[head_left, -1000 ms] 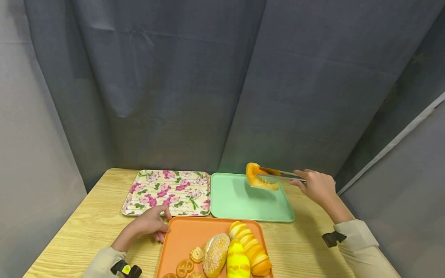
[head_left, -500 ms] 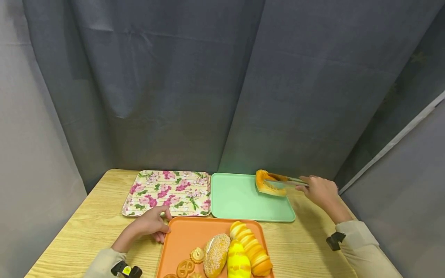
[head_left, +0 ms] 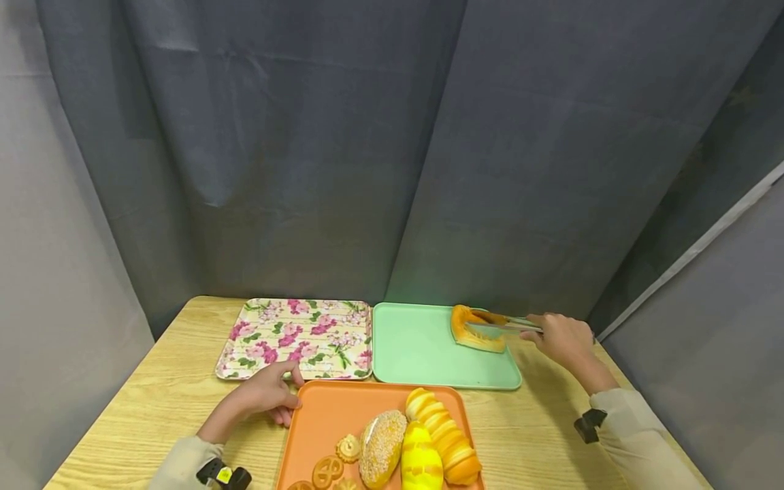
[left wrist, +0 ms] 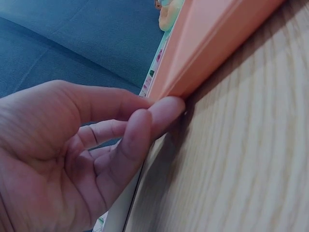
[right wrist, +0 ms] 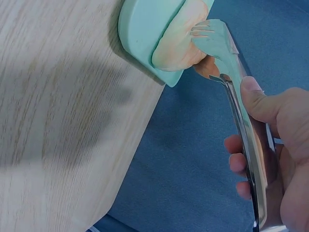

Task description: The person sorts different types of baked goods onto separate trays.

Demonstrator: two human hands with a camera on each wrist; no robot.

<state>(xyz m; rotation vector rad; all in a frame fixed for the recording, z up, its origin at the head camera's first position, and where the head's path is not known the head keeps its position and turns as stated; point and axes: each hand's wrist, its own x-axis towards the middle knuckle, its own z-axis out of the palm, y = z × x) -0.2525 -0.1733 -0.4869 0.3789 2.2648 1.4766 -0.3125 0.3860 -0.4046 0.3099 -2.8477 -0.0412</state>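
**Head view: orange pastry coming down onto the green tray**

Head view is showing the right hand [head_left: 560,338] gripping the metal tongs [head_left: 511,322], fingers and thumb curled round the handles. The tongs are clamping a curved orange pastry piece [head_left: 474,330], which a second ago was hanging higher and further left over the mint-green rectangular tray [head_left: 422,354]. It is now sitting low at the tray's far right corner, apparently touching it, so the setting-down looks nearly done, with the tongs not yet let go.

The left hand [head_left: 266,395] is resting where it was, fingers loosely curled, at the corner of the orange rectangular tray [head_left: 324,415] of breads and biscuits.

Right wrist view is adding detail: the toothed tong tips [right wrist: 212,36] are biting the pastry right at the green tray's rim. Left wrist view is showing the fingertips [left wrist: 164,113] pressing against the orange tray's edge on the wooden table [left wrist: 251,169].
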